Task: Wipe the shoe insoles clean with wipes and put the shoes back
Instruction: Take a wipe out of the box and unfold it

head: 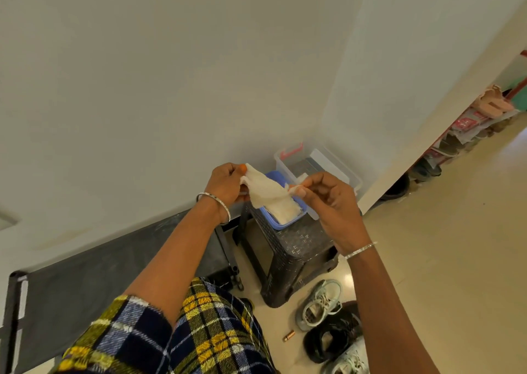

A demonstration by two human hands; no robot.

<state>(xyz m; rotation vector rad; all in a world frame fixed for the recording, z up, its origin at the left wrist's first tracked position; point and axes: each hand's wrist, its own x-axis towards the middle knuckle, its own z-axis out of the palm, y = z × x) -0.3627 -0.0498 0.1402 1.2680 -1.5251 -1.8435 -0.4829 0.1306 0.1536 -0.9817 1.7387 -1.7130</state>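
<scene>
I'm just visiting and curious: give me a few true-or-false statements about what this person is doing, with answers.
1. The left hand and right hand both pinch one white wipe. True.
2. The blue tray sits on the floor. False: it sits on the black stool.
3. A light sneaker lies on the floor near the stool. True.
4. One hand is wiping inside a shoe. False: both hands are up above the tray, touching no shoe.
</scene>
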